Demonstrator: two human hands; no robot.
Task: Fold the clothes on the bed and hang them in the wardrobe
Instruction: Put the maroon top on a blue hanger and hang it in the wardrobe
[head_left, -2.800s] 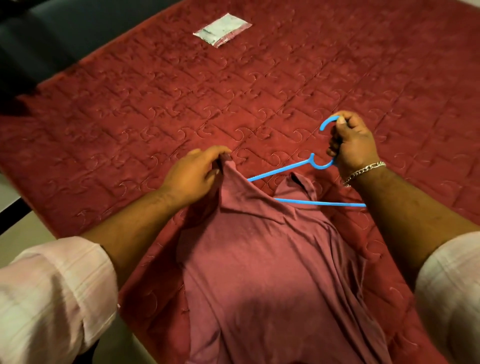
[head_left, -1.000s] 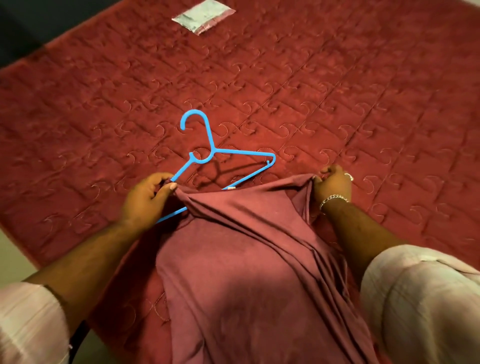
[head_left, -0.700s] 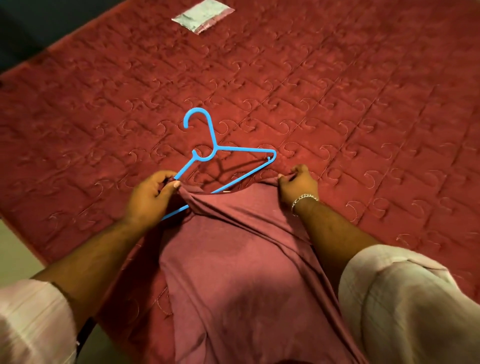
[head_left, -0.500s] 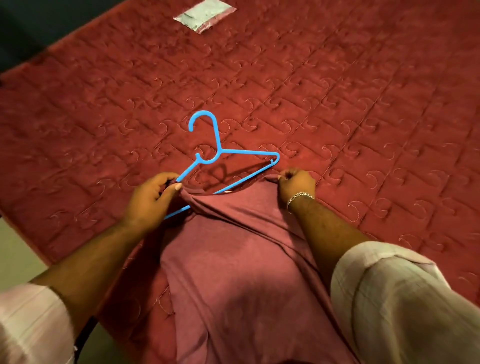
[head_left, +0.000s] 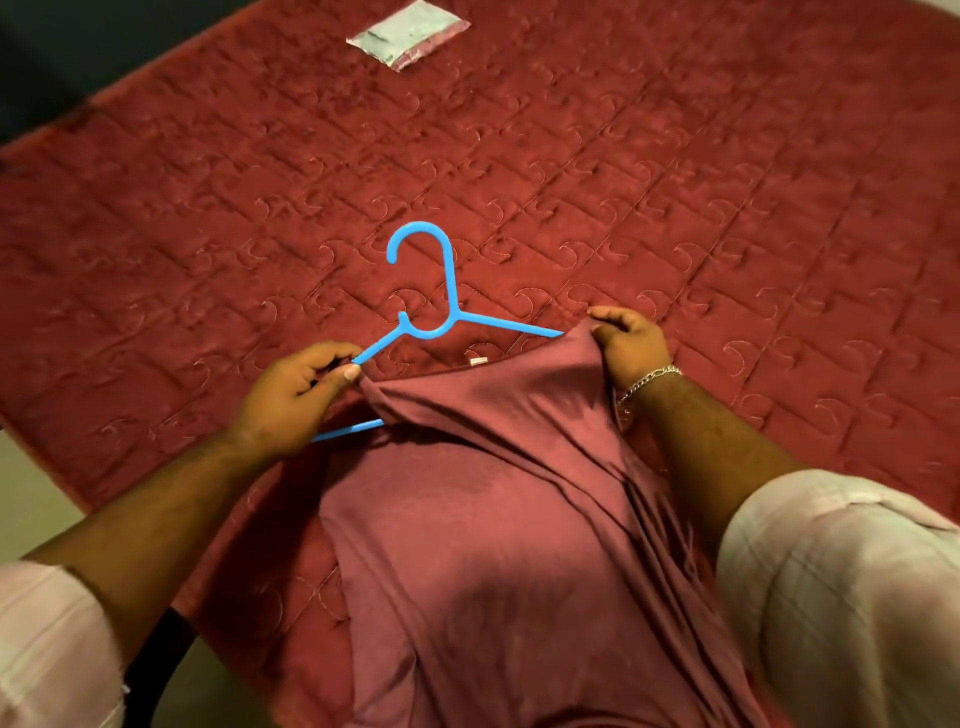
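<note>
A dusty-pink shirt (head_left: 483, 519) lies on the red quilted bed (head_left: 675, 182), its neck end toward the middle of the bed. A blue plastic hanger (head_left: 447, 291) lies partly inside the shirt's neck, hook pointing away from me; its right arm end is covered by fabric. My left hand (head_left: 291, 400) pinches the shirt's left shoulder over the hanger's left arm. My right hand (head_left: 628, 348), with a silver bracelet, grips the shirt's right shoulder at the hanger's right end.
A small clear plastic packet (head_left: 408, 34) lies far up the bed. The bed's left edge runs diagonally, with pale floor (head_left: 31, 493) beyond it and a dark area at the top left.
The hanger went from my right hand onto the bed and into the shirt's neck. My right hand has since pulled the right shoulder fabric up over the hanger's right end.
</note>
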